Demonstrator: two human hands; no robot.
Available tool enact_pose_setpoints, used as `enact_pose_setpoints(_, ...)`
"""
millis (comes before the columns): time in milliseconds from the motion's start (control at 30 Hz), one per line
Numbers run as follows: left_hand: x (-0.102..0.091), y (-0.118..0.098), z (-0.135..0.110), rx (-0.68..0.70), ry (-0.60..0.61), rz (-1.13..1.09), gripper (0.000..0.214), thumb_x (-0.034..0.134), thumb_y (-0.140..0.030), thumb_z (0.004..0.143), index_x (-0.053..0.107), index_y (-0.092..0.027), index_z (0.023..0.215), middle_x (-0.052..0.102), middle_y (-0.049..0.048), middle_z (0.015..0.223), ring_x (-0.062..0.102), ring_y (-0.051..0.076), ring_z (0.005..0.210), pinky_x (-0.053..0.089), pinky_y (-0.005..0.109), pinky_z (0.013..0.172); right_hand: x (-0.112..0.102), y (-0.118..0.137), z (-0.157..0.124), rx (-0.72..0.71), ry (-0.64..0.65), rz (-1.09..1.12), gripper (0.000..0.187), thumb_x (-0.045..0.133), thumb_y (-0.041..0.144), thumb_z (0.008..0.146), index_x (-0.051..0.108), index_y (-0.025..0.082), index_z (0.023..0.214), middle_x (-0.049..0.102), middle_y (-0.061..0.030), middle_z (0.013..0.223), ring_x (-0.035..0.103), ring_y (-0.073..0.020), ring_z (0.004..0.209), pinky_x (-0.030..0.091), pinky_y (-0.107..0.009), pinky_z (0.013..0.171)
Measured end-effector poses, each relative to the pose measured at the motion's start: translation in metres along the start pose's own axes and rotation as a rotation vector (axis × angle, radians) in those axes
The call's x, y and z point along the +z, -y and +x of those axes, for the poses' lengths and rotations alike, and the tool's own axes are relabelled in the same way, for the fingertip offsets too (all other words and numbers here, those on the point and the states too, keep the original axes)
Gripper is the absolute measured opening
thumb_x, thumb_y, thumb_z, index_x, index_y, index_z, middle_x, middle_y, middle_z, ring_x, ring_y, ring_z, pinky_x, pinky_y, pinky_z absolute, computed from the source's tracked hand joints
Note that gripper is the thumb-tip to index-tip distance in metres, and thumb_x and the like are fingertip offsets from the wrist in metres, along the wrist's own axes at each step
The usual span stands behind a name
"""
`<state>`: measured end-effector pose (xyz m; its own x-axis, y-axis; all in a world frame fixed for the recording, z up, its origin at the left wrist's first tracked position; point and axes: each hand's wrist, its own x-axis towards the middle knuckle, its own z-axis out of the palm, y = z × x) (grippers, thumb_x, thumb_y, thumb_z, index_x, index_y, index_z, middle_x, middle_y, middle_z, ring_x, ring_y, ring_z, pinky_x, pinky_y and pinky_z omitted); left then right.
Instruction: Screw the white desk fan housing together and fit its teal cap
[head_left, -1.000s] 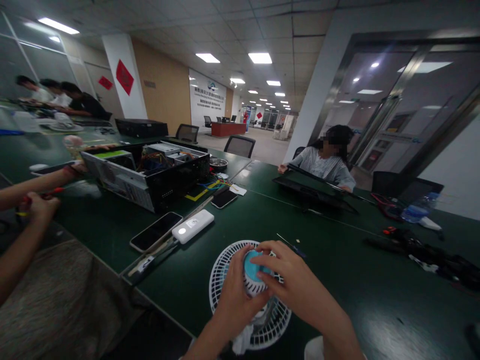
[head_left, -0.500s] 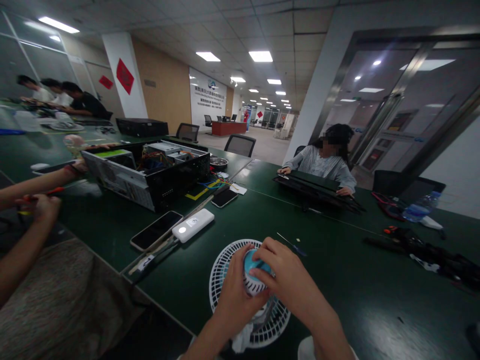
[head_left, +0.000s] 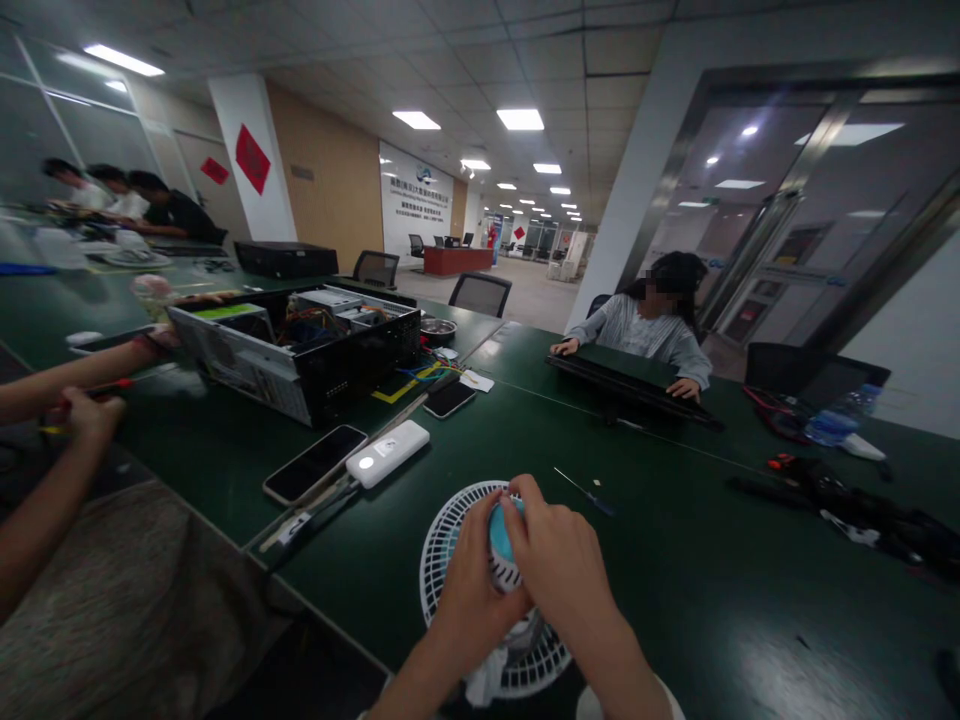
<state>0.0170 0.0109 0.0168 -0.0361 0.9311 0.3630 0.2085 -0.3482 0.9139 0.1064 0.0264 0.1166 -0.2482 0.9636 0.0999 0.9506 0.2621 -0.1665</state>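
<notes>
Left hand (head_left: pixel 480 600) and right hand (head_left: pixel 559 560) both clasp the blue fan hub (head_left: pixel 501 535), its white grille (head_left: pixel 448 560) flat on the bench (head_left: pixel 697 600), a small screwdriver (head_left: pixel 585 492) just beyond. It looks like light, slick plastic; the hub seems the firm hold, not the thin grille.

Far wall sign (head_left: pixel 415 188): lettering unreadable | white power bank (head_left: pixel 388 447): label unreadable (both too blurred)

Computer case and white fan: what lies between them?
The head view shows a white power bank and a smartphone between the open computer case and the fan.
</notes>
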Motion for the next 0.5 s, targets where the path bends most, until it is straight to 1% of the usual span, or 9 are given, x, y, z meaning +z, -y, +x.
enact_pose_setpoints(67,-0.001,-0.004,0.000,-0.014,-0.006,0.008,0.070,0.064,-0.020,0.067,0.031,-0.020,0.129,0.040,0.0129,0.136,0.038,0.030,0.128,0.029,0.051,0.106,-0.005,-0.010,-0.003,-0.143,-0.009,0.070,0.024,0.035,0.022,0.093,0.057,0.020,0.103,0.067,-0.0060,0.083,0.063,-0.0202,0.075,0.045,-0.031,0.065)
enact_pose_setpoints(100,-0.001,-0.005,0.000,-0.017,-0.007,0.010,0.069,0.064,-0.020,0.067,0.032,-0.019,0.128,0.041,0.0132,0.135,0.038,0.030,0.127,0.030,0.050,0.106,-0.008,-0.016,-0.004,-0.216,-0.020,0.096,0.023,0.038,0.019,0.091,0.058,0.021,0.104,0.066,-0.0061,0.091,0.062,-0.0202,0.082,0.045,-0.034,0.072)
enact_pose_setpoints(167,-0.001,-0.007,0.000,-0.023,0.002,0.010,0.067,0.064,-0.022,0.069,0.032,-0.018,0.128,0.041,0.0136,0.135,0.038,0.030,0.127,0.030,0.050,0.106,-0.013,-0.026,-0.006,-0.346,-0.022,0.151,0.028,0.044,0.009,0.086,0.059,0.022,0.105,0.062,-0.0060,0.106,0.056,-0.0204,0.098,0.041,-0.037,0.085)
enact_pose_setpoints(267,-0.002,-0.007,0.001,-0.036,0.010,0.005,0.067,0.064,-0.025,0.071,0.031,-0.018,0.129,0.042,0.0139,0.134,0.040,0.030,0.125,0.029,0.052,0.106,-0.017,-0.035,-0.007,-0.476,0.039,0.246,0.033,0.048,0.004,0.082,0.060,0.023,0.105,0.058,-0.0038,0.119,0.049,-0.0187,0.111,0.037,-0.036,0.093)
enact_pose_setpoints(300,-0.002,-0.006,0.001,-0.041,0.014,0.007,0.067,0.064,-0.026,0.071,0.031,-0.018,0.129,0.042,0.0137,0.134,0.040,0.030,0.125,0.029,0.052,0.106,-0.018,-0.036,-0.006,-0.493,0.059,0.264,0.031,0.049,0.004,0.082,0.061,0.023,0.105,0.058,-0.0033,0.119,0.048,-0.0180,0.112,0.037,-0.036,0.093)
enact_pose_setpoints(367,-0.002,-0.006,0.001,-0.038,0.024,0.011,0.068,0.065,-0.026,0.071,0.031,-0.019,0.129,0.042,0.0130,0.133,0.040,0.030,0.125,0.029,0.052,0.106,-0.018,-0.037,-0.004,-0.480,0.081,0.265,0.025,0.052,0.008,0.083,0.061,0.022,0.102,0.061,-0.0034,0.113,0.051,-0.0179,0.106,0.038,-0.036,0.091)
enact_pose_setpoints(500,-0.002,-0.007,0.000,-0.020,0.037,0.023,0.069,0.066,-0.024,0.071,0.030,-0.020,0.130,0.041,0.0116,0.135,0.039,0.029,0.126,0.028,0.050,0.107,-0.014,-0.032,-0.001,-0.409,0.050,0.177,0.014,0.058,0.015,0.082,0.062,0.019,0.095,0.063,-0.0040,0.099,0.054,-0.0196,0.094,0.041,-0.036,0.083)
